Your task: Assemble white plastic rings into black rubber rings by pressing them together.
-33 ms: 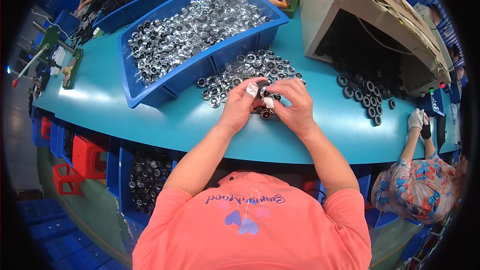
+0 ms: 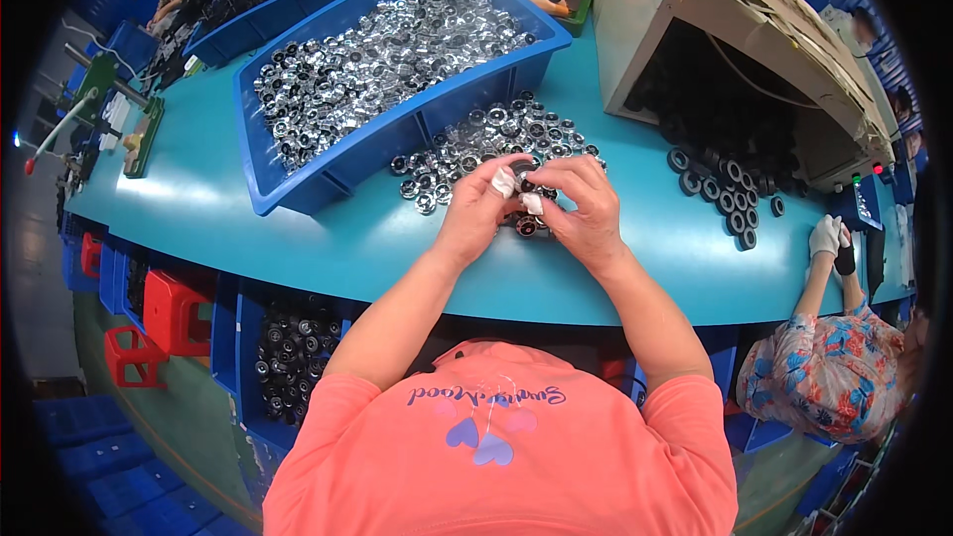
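Observation:
Between my hands, above the blue-green table, is a small wheel with a dark ring and a silvery part; the fingers hide much of it. My left hand is closed on its left side, white wrapping on the thumb. From the right, my right hand pinches the same wheel, and its thumb has a white wrapping too. Loose shiny silver hubs with dark centres lie in a pile just beyond and under my hands. Beside my fingers rests one reddish-looking hub.
A large blue bin full of silver hubs stands at the back left. Black rings lie to the right, before an open beige box. A green hand press stands far left. White-gloved hands of another person are at right.
My fingers have shifted very slightly around the wheel, and less of its dark ring shows. Everything else looks the same.

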